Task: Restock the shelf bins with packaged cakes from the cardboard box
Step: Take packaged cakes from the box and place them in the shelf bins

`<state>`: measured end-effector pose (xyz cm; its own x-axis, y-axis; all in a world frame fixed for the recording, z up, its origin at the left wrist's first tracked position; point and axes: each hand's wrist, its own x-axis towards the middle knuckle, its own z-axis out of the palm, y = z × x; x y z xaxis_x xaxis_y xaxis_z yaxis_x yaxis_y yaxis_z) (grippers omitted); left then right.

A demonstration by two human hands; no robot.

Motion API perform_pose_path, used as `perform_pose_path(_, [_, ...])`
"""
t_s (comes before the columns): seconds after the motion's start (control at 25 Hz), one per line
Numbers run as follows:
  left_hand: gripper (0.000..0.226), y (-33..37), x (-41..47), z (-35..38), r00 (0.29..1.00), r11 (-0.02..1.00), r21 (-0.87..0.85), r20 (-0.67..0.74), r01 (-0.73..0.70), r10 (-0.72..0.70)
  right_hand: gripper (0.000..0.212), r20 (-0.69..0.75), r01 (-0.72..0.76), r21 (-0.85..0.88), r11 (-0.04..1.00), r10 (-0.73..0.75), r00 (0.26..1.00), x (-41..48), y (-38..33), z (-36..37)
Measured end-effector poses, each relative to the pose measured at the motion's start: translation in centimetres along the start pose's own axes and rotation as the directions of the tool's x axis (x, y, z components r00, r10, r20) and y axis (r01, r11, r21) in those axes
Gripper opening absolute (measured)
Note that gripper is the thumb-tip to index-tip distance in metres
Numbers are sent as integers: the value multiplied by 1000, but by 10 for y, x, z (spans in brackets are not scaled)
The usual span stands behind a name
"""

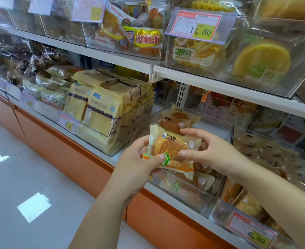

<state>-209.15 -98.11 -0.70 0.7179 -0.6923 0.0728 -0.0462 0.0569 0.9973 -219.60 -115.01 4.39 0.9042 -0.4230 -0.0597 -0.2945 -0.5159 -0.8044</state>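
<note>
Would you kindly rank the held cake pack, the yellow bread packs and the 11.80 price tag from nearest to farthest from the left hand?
1. Cake pack, gripped in the left hand.
2. Yellow bread packs, up-left on the lower shelf.
3. 11.80 price tag, upper shelf, to the right.

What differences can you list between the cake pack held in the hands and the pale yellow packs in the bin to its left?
The held cake pack shows a round brown cake; the pale yellow packs show squarish slices with a dark band. The held cake pack is gripped by the left hand and right hand; the pale yellow packs sit heaped in a clear bin. Both are sealed plastic wrappers.
</note>
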Motion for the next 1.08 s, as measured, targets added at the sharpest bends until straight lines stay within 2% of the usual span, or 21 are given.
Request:
perform_pose_path(0.04, [41,-2,1,1,999,998,57,-29,-15,17,51,-50,-16,-54,998,14,999,4,-2,1])
perform_pose_path(0.12, [49,-6,6,0,985,946,322,-143,-46,97,43,-198,-65,-79,995,48,979,19,-1,2])
perform_pose_path(0.2, [71,-11,11,-4,950,802,596,-225,-44,219,47,-384,-128,-24,991,110,917,40,3,-1])
perform_pose_path(0.28, [88,-19,15,-8,955,723,690,-227,18,193,56,-424,-202,-25,979,172,889,61,8,2])
perform_pose_path(0.4, [103,-31,16,-10,984,741,664,-178,99,28,62,-344,-232,-74,970,193,919,85,11,24])
perform_pose_path(0.52, [108,-38,18,-11,990,785,610,-141,104,-22,61,-339,-214,-82,973,175,924,100,15,39])
perform_pose_path(0.64, [111,-41,22,-10,990,787,610,-139,93,-9,53,-339,-216,-114,970,167,926,107,27,43])
perform_pose_path(0.76, [112,-42,25,-8,990,780,619,-142,96,-9,50,-375,-208,-237,949,108,921,110,40,50])
perform_pose_path(0.96, [108,-38,20,-4,984,737,663,-180,130,-11,67,-345,-196,-270,943,95,934,85,30,46])
perform_pose_path(1.08, [99,-22,2,11,977,688,721,-193,79,91,66,-362,-66,-265,962,-36,931,33,21,33])
